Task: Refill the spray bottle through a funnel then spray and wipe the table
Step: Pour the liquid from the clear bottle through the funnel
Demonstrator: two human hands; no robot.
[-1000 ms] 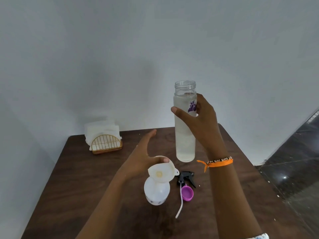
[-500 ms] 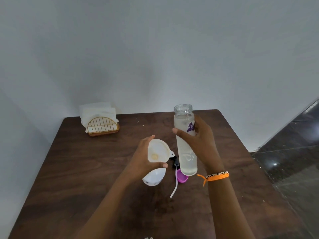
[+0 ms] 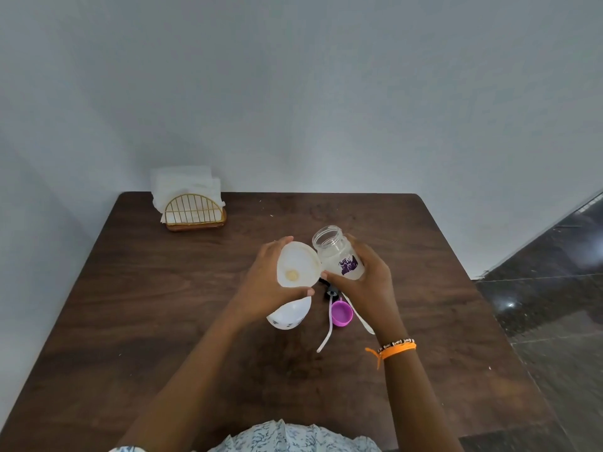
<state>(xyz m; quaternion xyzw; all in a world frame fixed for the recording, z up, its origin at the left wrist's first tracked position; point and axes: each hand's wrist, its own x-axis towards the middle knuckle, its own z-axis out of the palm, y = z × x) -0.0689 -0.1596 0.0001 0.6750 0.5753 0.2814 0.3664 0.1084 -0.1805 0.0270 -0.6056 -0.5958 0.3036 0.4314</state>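
Note:
A white funnel (image 3: 297,265) sits in the mouth of the white spray bottle (image 3: 289,314) standing on the dark wooden table (image 3: 163,305). My left hand (image 3: 264,282) curls around the funnel's rim. My right hand (image 3: 365,282) grips a clear water bottle (image 3: 337,252) with a purple print, its open mouth next to the funnel's edge and tilted away from me. The black spray head (image 3: 330,291) with its white tube lies on the table just behind a purple cap (image 3: 341,312).
A gold wire napkin holder (image 3: 194,213) with white napkins stands at the table's back left corner. A white strap (image 3: 360,316) lies beside the purple cap. Dark tiled floor (image 3: 554,305) runs past the table's right edge. A wall closes off the back and left.
The camera has tilted down. My right hand has lowered the water bottle and brought its mouth to the funnel. My left hand has taken hold of the funnel's rim.

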